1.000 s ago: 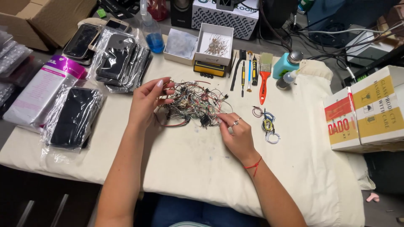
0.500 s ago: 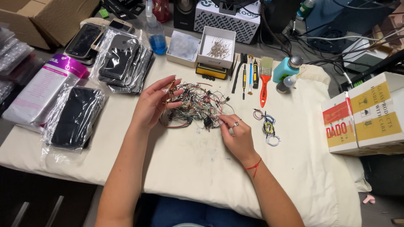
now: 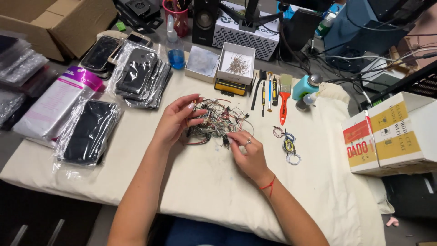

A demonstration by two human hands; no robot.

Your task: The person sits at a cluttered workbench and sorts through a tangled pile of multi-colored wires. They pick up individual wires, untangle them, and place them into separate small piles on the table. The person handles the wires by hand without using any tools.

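Now the left hand (image 3: 178,119) has lowered onto the wire tangle (image 3: 221,120).

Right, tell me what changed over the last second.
Little. Both hands keep picking at the tangle of wires: the left hand stays at its left edge, the right hand at its lower right. The brush, white box and small wire bundle lie unmoved.

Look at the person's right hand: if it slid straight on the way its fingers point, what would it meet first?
The right hand points up and left, fingertips already at the tangle of thin wires. It would push into that tangle first; beyond it probably lies the left hand, though depth is unclear.
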